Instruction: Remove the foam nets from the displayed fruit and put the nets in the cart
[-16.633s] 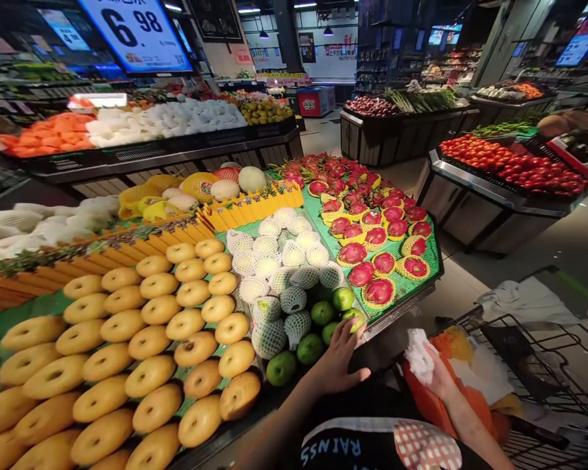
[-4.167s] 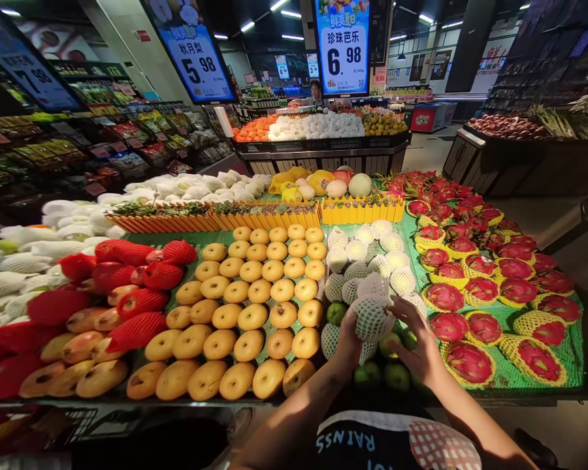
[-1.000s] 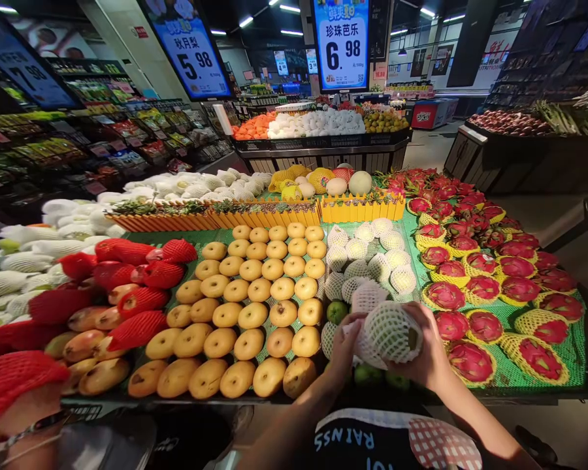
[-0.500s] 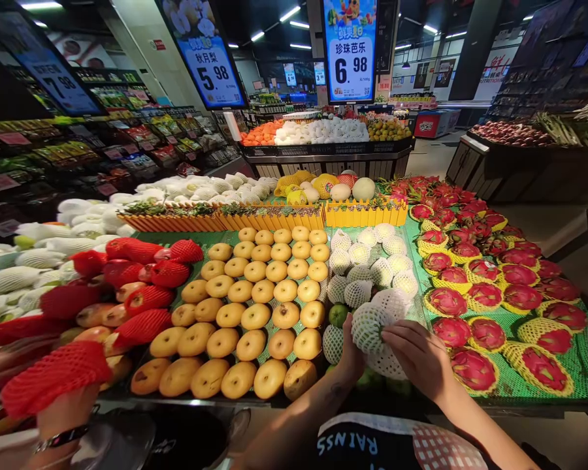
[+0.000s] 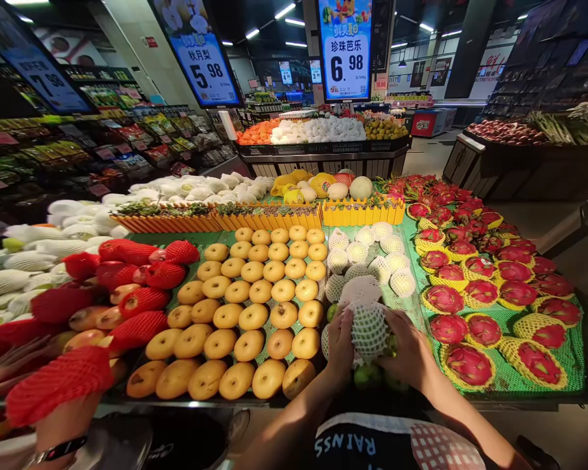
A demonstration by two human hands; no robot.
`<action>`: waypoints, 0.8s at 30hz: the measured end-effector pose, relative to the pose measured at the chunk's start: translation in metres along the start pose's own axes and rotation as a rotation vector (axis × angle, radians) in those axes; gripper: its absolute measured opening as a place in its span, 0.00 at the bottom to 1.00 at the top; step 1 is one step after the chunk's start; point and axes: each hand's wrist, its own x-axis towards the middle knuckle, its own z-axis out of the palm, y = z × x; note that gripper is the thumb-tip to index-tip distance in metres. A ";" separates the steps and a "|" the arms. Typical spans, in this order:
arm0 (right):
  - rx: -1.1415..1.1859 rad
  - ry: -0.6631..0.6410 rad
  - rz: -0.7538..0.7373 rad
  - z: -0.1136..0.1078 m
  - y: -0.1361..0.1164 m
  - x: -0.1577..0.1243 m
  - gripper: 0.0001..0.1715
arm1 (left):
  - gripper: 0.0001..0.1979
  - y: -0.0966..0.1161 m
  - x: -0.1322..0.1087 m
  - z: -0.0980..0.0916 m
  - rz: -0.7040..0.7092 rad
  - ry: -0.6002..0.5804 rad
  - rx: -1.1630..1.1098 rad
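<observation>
Green-mesh stand (image 5: 575,356): round yellow-brown pears (image 5: 253,316)
White foam netting (image 5: 371,318): round green fruit (image 5: 369,336)
My left hand (image 5: 340,347), right hand (image 5: 411,349): half-curled around it

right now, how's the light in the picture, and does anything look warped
Head view throughout: bright light on the round yellow fruit; green fruit below the held netted fruit in shadow; the 5.98 price screen leans, perhaps lens distortion.

green-mesh display stand (image 5: 573,346) | left: red-netted pomegranates (image 5: 144,300), beyond them white-netted fruit (image 5: 27,262) | centre: yellow-brown pears (image 5: 253,316) in rows | right of pears: white-netted guavas (image 5: 402,282), bare green guavas (image 5: 367,376) near front edge | right: dragon fruit (image 5: 470,363), many yellow-netted | behind: orange-yellow picket-style planters (image 5: 362,213), melons (image 5: 360,188) past them
</observation>
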 end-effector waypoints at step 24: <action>0.953 0.391 0.661 -0.013 0.113 -0.032 0.39 | 0.30 0.000 0.036 -0.132 0.401 0.693 0.427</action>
